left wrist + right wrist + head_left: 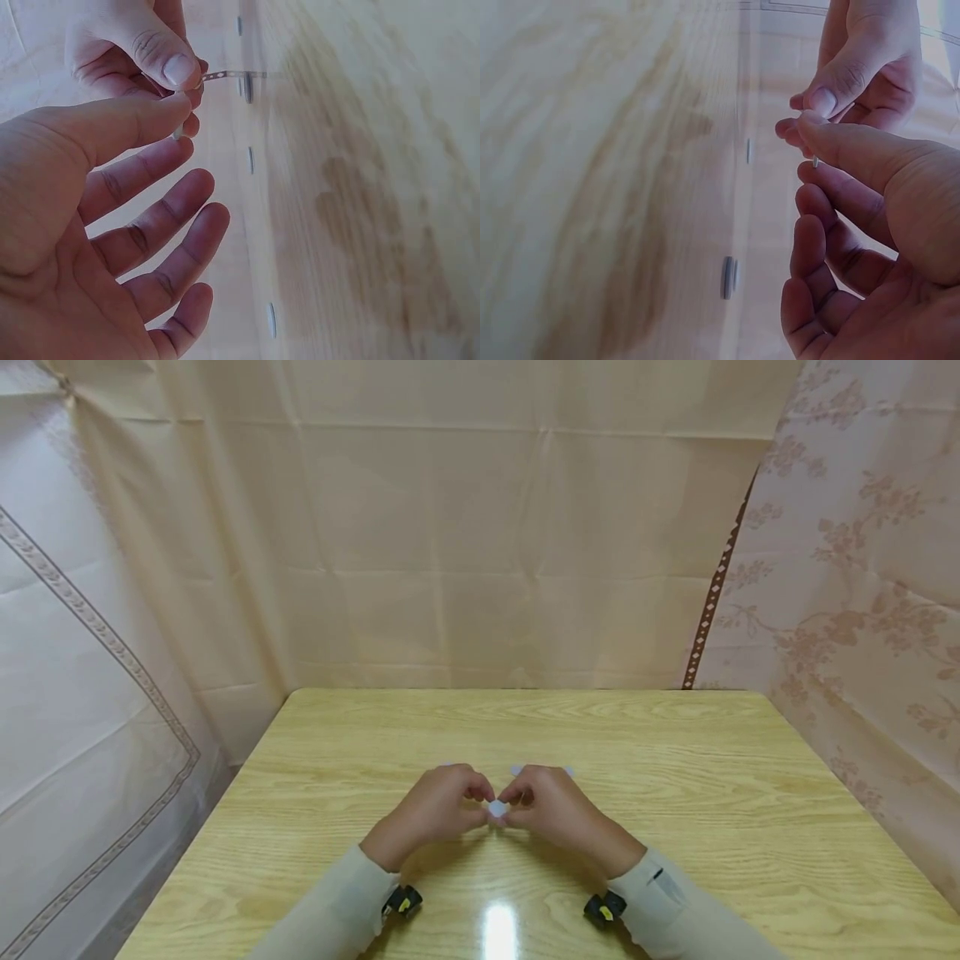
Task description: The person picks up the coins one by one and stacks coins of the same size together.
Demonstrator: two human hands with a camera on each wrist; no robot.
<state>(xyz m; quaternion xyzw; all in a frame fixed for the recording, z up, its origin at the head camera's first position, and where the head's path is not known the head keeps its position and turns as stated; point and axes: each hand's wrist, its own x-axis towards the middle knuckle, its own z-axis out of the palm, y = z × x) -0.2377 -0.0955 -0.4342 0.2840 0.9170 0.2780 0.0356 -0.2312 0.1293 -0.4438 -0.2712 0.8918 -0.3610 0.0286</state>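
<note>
Over the middle of the table, my left hand [437, 808] and right hand [557, 806] meet at a small, thin white disc [497, 808]. Each pinches an edge of it between thumb and forefinger. From the left wrist, the disc [178, 132] appears as a thin pale edge, mostly hidden by the fingertips; the other left fingers spread loosely. In the right wrist view only a sliver of the disc [815, 161] shows under the thumb. Behind my right hand, a pale flat piece [516, 769] lies partly covered on the table.
The wood-grain table [300, 760] reaches back to a beige curtain [450, 527]. More thin discs lie on it, among them one [271, 320] low in the left wrist view and a pair [727, 278] in the right wrist view. A patterned curtain [862, 568] hangs at the right.
</note>
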